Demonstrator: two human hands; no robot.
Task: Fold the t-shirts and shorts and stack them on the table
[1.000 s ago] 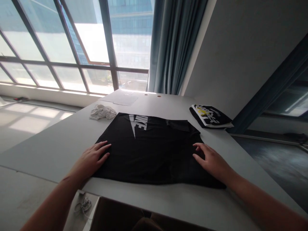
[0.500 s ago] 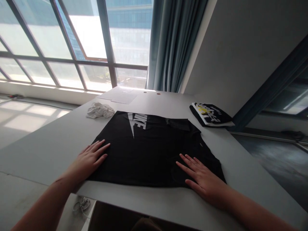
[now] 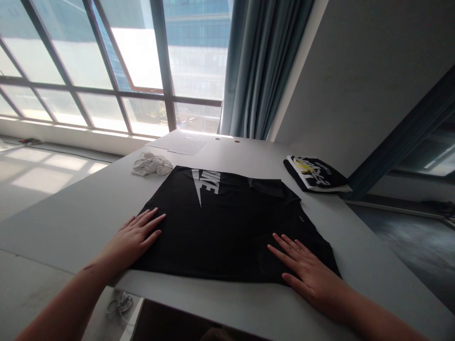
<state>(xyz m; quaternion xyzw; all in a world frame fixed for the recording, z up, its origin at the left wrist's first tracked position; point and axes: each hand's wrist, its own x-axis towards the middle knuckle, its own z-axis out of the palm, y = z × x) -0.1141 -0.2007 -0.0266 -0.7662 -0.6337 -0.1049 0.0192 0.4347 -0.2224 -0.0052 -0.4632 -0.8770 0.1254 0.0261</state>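
Observation:
A black T-shirt point(image 3: 220, 232) with a white printed logo lies spread on the white table point(image 3: 185, 291), one sleeve folded over near its far right corner. My left hand point(image 3: 138, 237) rests flat on the shirt's left edge, fingers stretched out. On the near right part of the cloth lies my right hand point(image 3: 302, 267), palm down with its fingers spread. Neither hand grips the fabric.
Beyond the shirt's far left corner is a crumpled white cloth point(image 3: 152, 164). Folded clothes point(image 3: 318, 174) are stacked at the table's right edge. Sheets of paper point(image 3: 186, 143) lie toward the far end. A coiled cable point(image 3: 120, 303) shows below the near edge.
My right hand has slid slightly right and nearer across the shirt. The whole view has shifted a little, and my left hand stays on the shirt's left edge.

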